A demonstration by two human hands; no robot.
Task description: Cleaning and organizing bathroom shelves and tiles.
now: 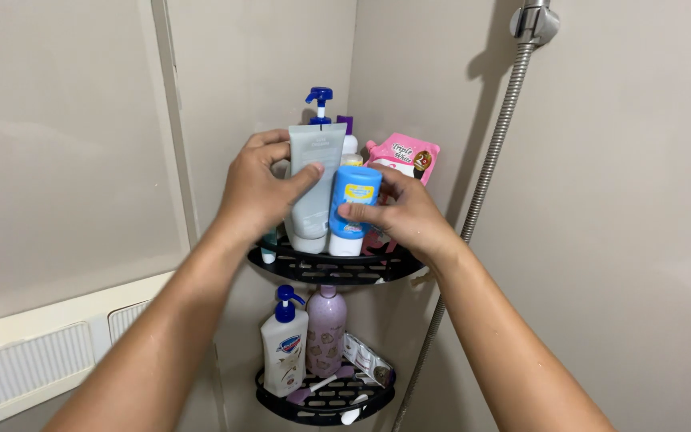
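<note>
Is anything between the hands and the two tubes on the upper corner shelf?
Nothing visible. The left hand already grips the grey tube, and the right hand holds the blue tube. Both tubes stand at the front of the upper shelf; the pump bottle and pink pouch are behind them.

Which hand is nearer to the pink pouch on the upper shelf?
Right. The right hand grips the blue tube just in front of the pink pouch; the left hand holds the grey tube, farther left.
</note>
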